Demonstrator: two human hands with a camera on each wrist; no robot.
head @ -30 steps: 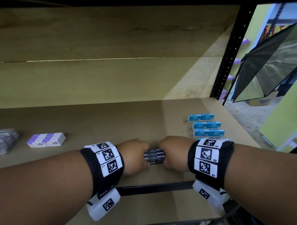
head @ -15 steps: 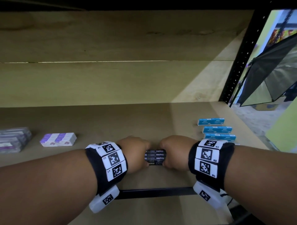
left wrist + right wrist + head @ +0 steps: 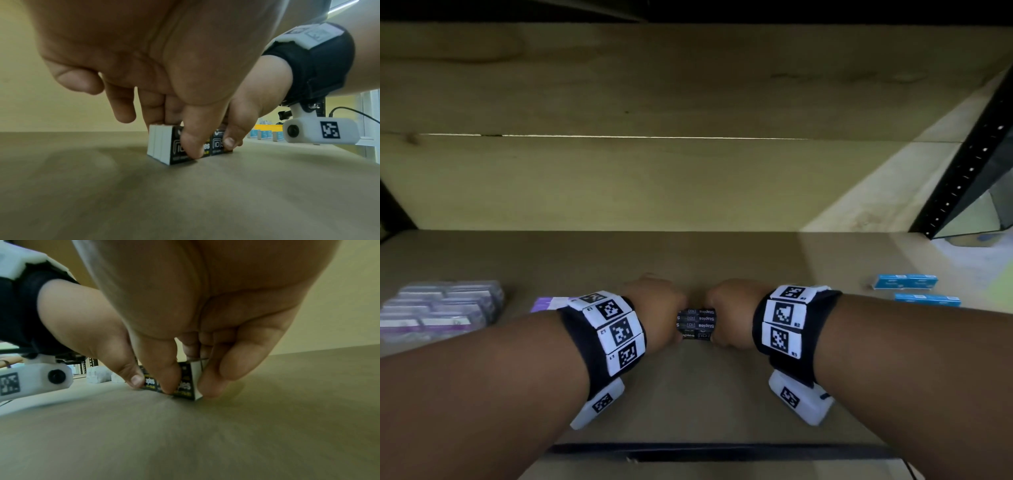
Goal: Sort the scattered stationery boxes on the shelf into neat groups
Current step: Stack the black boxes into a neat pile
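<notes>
A tight pack of black staple boxes (image 3: 695,324) stands on edge on the brown shelf board (image 3: 722,394), mid-shelf. My left hand (image 3: 654,308) pinches its left end, thumb on the front face and fingers behind the black staple boxes (image 3: 164,144). My right hand (image 3: 732,311) pinches the right end of the black staple boxes (image 3: 186,386) the same way. Blue staple boxes (image 3: 905,281) lie in a column at the right. A purple-and-white box (image 3: 548,303) peeks out behind my left wrist, and a clear-wrapped purple pack (image 3: 438,310) sits at the far left.
The shelf's wooden back wall (image 3: 619,185) rises behind the hands. A black perforated upright (image 3: 962,171) stands at the right end. The black front rail (image 3: 722,450) runs below my wrists. Bare board lies between the black pack and the blue boxes.
Both hands, still holding the black pack, have slid it leftwards along the shelf: it now stands farther from the blue boxes and nearer the purple ones.
</notes>
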